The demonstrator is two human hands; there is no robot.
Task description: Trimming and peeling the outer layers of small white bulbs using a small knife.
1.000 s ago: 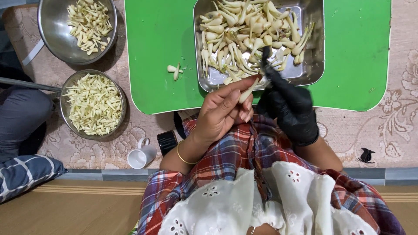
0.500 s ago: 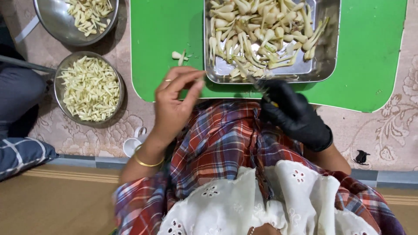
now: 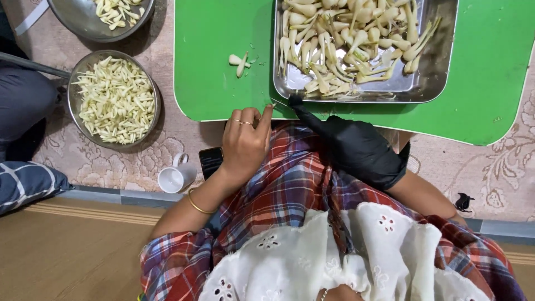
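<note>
A thin sliver (image 3: 274,104) is pinched between the bare left hand (image 3: 245,142) and the gloved right hand (image 3: 356,147). Uncut stalks fill the tray (image 3: 434,67) at one o'clock; cut pieces fill the bowl (image 3: 75,95) at nine o'clock.

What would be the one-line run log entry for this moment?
left hand: bare, at green board edge | right hand: black glove, fingertip near steel tray of garlic cloves | bowl of peeled cloves at left

Bright, even light, soft shadows; the rectangular steel tray (image 3: 434,72) at one o'clock shows mild glare, the round steel bowl (image 3: 75,92) a dark shadow; focus sharp throughout.
</note>
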